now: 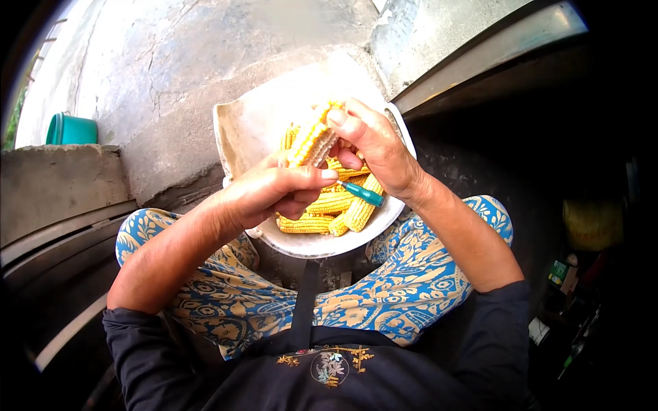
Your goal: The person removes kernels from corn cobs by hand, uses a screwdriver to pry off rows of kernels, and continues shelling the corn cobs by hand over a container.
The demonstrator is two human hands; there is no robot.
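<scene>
Above the basin a partly shelled corn cob (314, 145) is tilted, with yellow kernels on one side and bare pale cob on the other. My left hand (277, 192) is closed at its lower end, thumb stretched out to the right. My right hand (380, 149) grips the upper end, thumb on the kernels. A green-handled tool (362, 193) with a thin metal tip points at my left thumb; I cannot tell if it is held or lies on the cobs. Several whole corn cobs (332, 203) lie beneath in the white basin (322, 246).
The basin stands between my knees, over patterned blue trousers (411, 291). A teal bucket (72, 129) is at the far left near a low concrete wall (65, 185). A metal-edged ledge (493, 58) runs along the upper right. Dark clutter, partly hidden, lies at the right.
</scene>
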